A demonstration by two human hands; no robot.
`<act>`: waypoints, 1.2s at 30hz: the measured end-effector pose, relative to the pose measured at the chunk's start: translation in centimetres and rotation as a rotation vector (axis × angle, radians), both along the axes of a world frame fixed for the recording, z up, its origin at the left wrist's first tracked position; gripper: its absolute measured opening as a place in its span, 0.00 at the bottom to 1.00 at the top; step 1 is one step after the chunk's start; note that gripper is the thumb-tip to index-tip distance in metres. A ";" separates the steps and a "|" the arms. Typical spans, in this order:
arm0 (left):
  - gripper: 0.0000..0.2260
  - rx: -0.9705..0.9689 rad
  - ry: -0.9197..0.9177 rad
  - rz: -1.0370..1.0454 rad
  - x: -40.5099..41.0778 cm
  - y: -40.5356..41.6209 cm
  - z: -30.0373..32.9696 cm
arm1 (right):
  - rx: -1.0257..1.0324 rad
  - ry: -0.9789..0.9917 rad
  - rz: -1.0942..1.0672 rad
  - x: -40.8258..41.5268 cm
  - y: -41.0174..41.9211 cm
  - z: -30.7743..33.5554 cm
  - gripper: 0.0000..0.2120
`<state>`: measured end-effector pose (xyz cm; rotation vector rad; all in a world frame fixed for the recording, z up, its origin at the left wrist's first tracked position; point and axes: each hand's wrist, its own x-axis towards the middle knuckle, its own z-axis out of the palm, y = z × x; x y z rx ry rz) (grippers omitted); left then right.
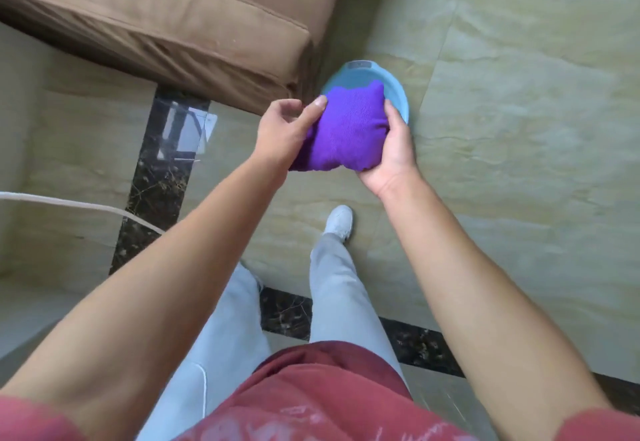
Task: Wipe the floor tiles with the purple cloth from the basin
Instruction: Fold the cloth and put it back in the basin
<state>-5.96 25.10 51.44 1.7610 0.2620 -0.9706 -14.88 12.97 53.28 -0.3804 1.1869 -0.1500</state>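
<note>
The purple cloth (348, 127) is bunched into a folded pad and held in the air between both hands, above the floor. My left hand (285, 131) grips its left edge with the thumb on top. My right hand (391, 150) cups its right side and underside. Directly behind the cloth, a light blue round basin (394, 89) stands on the beige floor tiles (519, 111); the cloth hides most of the basin's inside. I am standing, with my legs and one white shoe (340, 222) visible below.
A brown sofa cushion (156, 21) fills the upper left, its corner close to the basin. Dark marble strips (159, 177) run between the tiles. A white cord (79, 205) crosses the floor at the left. Open tiles spread to the right.
</note>
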 end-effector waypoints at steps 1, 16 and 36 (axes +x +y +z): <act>0.28 0.054 -0.043 -0.027 -0.7 -1.7 -0.3 | 0.018 -0.009 -0.029 -0.5 -1.5 -0.4 0.27; 0.07 -0.186 0.365 -0.214 2.9 -17.6 -7.1 | -0.315 0.175 0.356 -0.2 -18.9 -8.2 0.24; 0.13 0.358 -0.055 -0.498 7.0 -25.6 -50.3 | -0.546 0.428 1.124 5.5 -26.3 -51.0 0.18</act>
